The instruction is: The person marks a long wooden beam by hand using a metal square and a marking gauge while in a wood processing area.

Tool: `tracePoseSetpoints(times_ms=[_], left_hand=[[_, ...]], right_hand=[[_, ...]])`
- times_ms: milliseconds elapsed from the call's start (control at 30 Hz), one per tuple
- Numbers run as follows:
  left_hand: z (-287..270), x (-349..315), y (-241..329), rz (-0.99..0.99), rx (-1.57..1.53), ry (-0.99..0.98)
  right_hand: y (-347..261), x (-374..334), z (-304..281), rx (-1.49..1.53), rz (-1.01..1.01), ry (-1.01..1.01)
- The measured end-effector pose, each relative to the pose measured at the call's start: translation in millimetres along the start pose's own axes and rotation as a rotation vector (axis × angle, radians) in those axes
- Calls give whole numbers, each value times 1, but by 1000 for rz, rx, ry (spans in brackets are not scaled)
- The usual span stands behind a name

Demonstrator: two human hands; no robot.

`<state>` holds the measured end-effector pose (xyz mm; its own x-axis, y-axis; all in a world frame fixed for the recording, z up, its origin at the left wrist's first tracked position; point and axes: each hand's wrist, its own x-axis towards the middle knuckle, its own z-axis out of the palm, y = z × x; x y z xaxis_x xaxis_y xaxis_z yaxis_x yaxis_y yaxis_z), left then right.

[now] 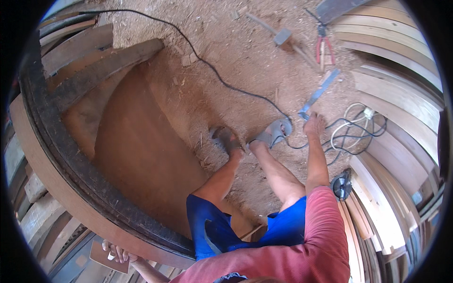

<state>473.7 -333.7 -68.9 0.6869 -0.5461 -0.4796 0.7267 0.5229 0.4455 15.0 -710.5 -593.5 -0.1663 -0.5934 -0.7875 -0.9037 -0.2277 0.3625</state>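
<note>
At far left, we see the left hand (120,253) with its grip closed on a thin brown rectangular piece (100,262), just outside a curved wooden band (118,232). Next, a brown panel (141,132) lies inside the curve, near two sandalled feet (229,140). Further right, the right hand (314,125) is at the near end of a blue-grey strip (322,89) on the dusty floor (236,61); we cannot tell whether its grip holds it. Rightmost are coiled cables (368,113) and stacked planks (396,106).
</note>
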Motion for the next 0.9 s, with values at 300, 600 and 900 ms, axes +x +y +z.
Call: tracePoseSetpoints(times_ms=[300,600,900], left_hand=[[2,-5,-2,17,-84,-72],[-36,-34,47,9,95,199],[-36,21,53,-132,287,239]], right_hand=[[-20,-27,0,301,-197,-135],[13,-249,-87,887,-297,175],[69,-396,-249,1337,-538,757]])
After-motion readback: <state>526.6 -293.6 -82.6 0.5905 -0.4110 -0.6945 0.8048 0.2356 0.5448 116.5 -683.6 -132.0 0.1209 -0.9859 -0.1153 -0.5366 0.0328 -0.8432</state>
